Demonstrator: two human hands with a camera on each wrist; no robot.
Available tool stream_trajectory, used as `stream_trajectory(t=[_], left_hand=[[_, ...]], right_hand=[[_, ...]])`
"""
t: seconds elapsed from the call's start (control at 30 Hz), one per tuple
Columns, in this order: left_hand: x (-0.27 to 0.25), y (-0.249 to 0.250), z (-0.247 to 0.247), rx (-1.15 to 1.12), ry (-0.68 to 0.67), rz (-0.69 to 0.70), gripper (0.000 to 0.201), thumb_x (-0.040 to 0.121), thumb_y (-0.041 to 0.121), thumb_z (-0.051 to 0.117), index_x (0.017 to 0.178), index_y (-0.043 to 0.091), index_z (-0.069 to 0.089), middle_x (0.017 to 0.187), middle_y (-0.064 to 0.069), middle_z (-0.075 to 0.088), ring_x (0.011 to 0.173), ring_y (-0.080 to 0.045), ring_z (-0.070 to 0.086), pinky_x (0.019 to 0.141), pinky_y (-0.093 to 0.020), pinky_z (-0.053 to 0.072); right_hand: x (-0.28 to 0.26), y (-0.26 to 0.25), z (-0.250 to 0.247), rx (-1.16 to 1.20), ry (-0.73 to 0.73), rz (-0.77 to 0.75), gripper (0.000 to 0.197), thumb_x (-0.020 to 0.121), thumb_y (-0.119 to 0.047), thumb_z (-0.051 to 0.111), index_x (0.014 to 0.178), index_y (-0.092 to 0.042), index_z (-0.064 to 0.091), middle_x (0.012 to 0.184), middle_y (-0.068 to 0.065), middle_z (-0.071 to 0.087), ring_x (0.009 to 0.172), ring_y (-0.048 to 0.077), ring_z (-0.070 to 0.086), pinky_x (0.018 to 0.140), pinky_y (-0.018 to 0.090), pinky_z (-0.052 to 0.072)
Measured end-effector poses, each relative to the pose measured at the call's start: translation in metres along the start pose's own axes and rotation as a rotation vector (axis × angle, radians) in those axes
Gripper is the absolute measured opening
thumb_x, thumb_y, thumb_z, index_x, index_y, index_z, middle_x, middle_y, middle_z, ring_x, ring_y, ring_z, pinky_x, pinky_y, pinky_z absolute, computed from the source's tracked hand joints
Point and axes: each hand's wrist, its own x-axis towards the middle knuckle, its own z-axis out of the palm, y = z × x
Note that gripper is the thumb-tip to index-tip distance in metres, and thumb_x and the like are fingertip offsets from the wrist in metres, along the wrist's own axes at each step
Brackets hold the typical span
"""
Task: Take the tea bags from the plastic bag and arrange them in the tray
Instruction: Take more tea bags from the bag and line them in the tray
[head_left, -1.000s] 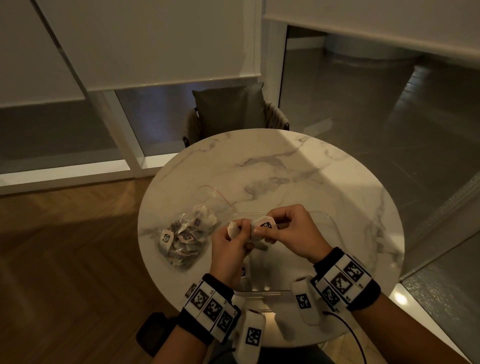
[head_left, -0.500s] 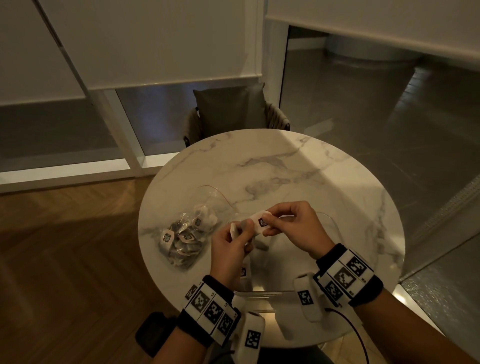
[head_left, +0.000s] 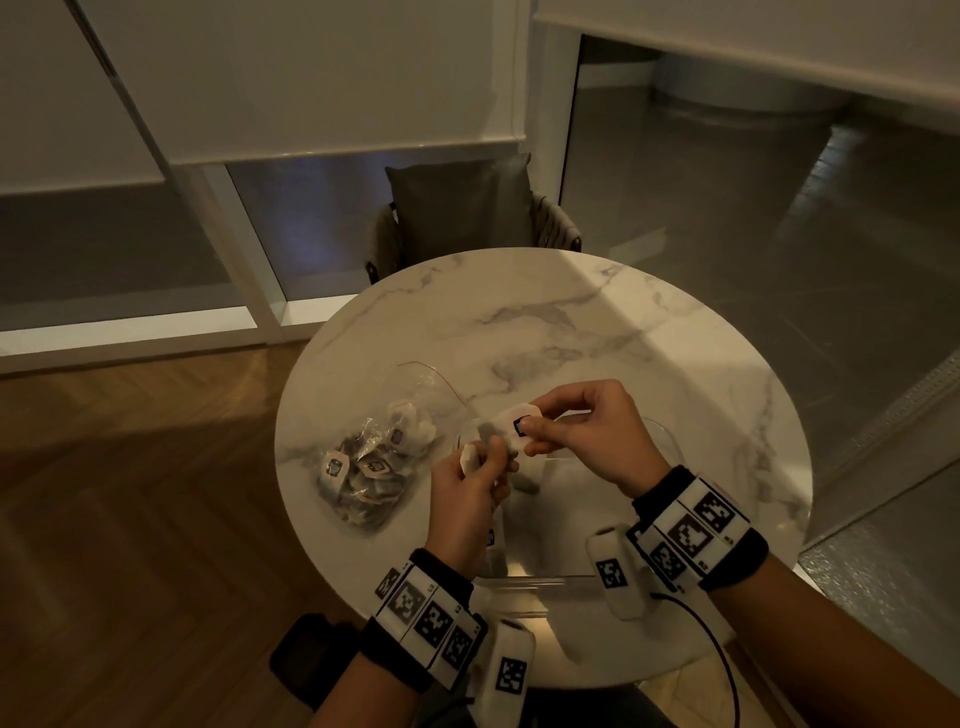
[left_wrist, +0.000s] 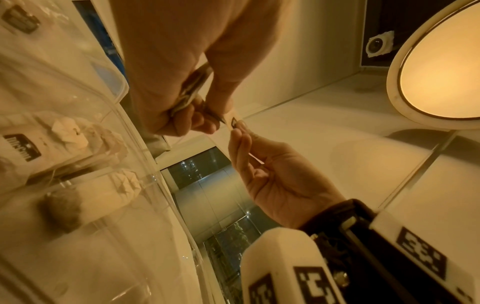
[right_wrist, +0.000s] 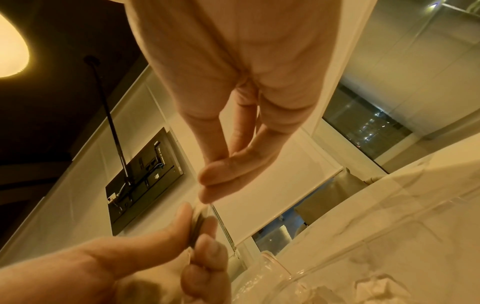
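1. The left hand (head_left: 470, 480) is held up over the round white marble table (head_left: 649, 332), thumb and curled fingers pinching a small flat tea bag (head_left: 469, 458).
2. The right hand (head_left: 587, 428) sits just beside those fingers, thumb and forefinger nipping the white paper tag (head_left: 514, 423) with its dark printed square.
3. Under both sets of fingertips lies the clear plastic tray (head_left: 667, 439); the left wrist view shows a few tea bags lying in it already.
4. Out past the left hand's knuckles, near but not touching, the crumpled transparent plastic bag (head_left: 371, 467) rests on the marble with many tea bags inside.
5. A grey cushioned chair (head_left: 462, 213) stands beyond the table's far edge.
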Motion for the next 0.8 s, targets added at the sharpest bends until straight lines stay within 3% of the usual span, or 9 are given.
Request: stream_trajectory(t=[0.07,0.17,0.27,0.33,0.4,0.47,0.53,0.67,0.8], left_hand=[[0.001,0.0,-0.003,0.004,0.005,-0.005,0.024,0.098,0.021,0.056,0.085,0.006,0.068,0.075,-0.007,0.065,0.069,-0.013,0.056,0.062,-0.025,0.044],[0.002,0.005,-0.007,-0.02,-0.013,-0.031,0.03,0.091,0.036,0.06,0.09,0.008,0.069,0.08,-0.008,0.065,0.067,-0.012,0.056,0.058,-0.024,0.043],[0.006,0.012,-0.014,-0.174,0.015,-0.166,0.042,0.09,0.044,0.056,0.103,0.005,0.063,0.08,-0.01,0.062,0.064,-0.014,0.054,0.052,-0.022,0.042],[0.007,0.018,-0.02,-0.295,0.017,-0.265,0.044,0.096,0.045,0.049,0.106,0.003,0.059,0.079,-0.012,0.059,0.063,-0.017,0.053,0.049,-0.022,0.043],[0.007,0.021,-0.026,-0.351,0.024,-0.315,0.034,0.101,0.033,0.043,0.102,0.002,0.057,0.084,-0.017,0.062,0.069,-0.023,0.059,0.054,-0.026,0.05],[0.006,0.021,-0.031,-0.361,0.032,-0.316,0.015,0.099,0.009,0.037,0.096,0.001,0.05,0.091,-0.024,0.067,0.075,-0.03,0.065,0.059,-0.03,0.057],[0.004,0.019,-0.033,-0.368,0.047,-0.291,0.014,0.092,-0.005,0.031,0.098,0.003,0.042,0.091,-0.028,0.069,0.077,-0.037,0.069,0.061,-0.033,0.061],[0.001,0.016,-0.033,-0.315,0.054,-0.248,0.039,0.091,-0.01,0.027,0.128,-0.001,0.037,0.091,-0.03,0.064,0.076,-0.041,0.07,0.071,-0.04,0.062],[0.0,0.018,-0.035,-0.319,0.055,-0.253,0.041,0.094,-0.01,0.027,0.132,0.002,0.037,0.088,-0.028,0.065,0.073,-0.041,0.071,0.068,-0.04,0.063]], right_hand=[[0.003,-0.004,-0.002,-0.038,-0.014,-0.008,0.015,0.074,-0.004,0.082,0.086,0.002,0.074,0.077,0.015,0.074,0.062,0.027,0.072,0.06,0.028,0.058],[0.012,-0.011,-0.01,-0.129,-0.014,-0.047,0.016,0.072,-0.007,0.084,0.083,0.0,0.075,0.069,0.012,0.073,0.058,0.021,0.07,0.057,0.023,0.054],[0.021,-0.018,-0.017,-0.31,-0.039,-0.074,0.014,0.072,-0.011,0.085,0.078,-0.004,0.076,0.067,0.006,0.073,0.056,0.013,0.067,0.055,0.018,0.051],[0.026,-0.02,-0.017,-0.503,-0.135,-0.061,0.011,0.073,-0.013,0.085,0.074,-0.008,0.076,0.064,-0.001,0.071,0.052,0.006,0.065,0.054,0.014,0.05],[0.03,-0.017,-0.015,-0.679,-0.271,-0.026,0.009,0.075,-0.013,0.083,0.071,-0.012,0.075,0.06,-0.007,0.069,0.049,0.002,0.063,0.055,0.014,0.051],[0.036,-0.01,-0.009,-0.8,-0.386,-0.01,0.008,0.077,-0.012,0.081,0.072,-0.012,0.075,0.057,-0.006,0.068,0.047,0.002,0.062,0.058,0.02,0.055],[0.043,-0.002,-0.003,-0.869,-0.477,0.01,0.007,0.076,-0.009,0.081,0.074,-0.009,0.074,0.057,-0.005,0.067,0.047,0.004,0.063,0.061,0.024,0.058],[0.057,0.012,0.011,-0.957,-0.65,0.073,0.012,0.074,-0.007,0.083,0.077,-0.005,0.071,0.06,-0.002,0.066,0.051,0.009,0.066,0.063,0.027,0.06],[0.068,0.024,0.019,-1.099,-0.697,0.066,0.015,0.075,-0.009,0.083,0.082,-0.003,0.071,0.07,0.005,0.067,0.064,0.021,0.07,0.068,0.032,0.06]])
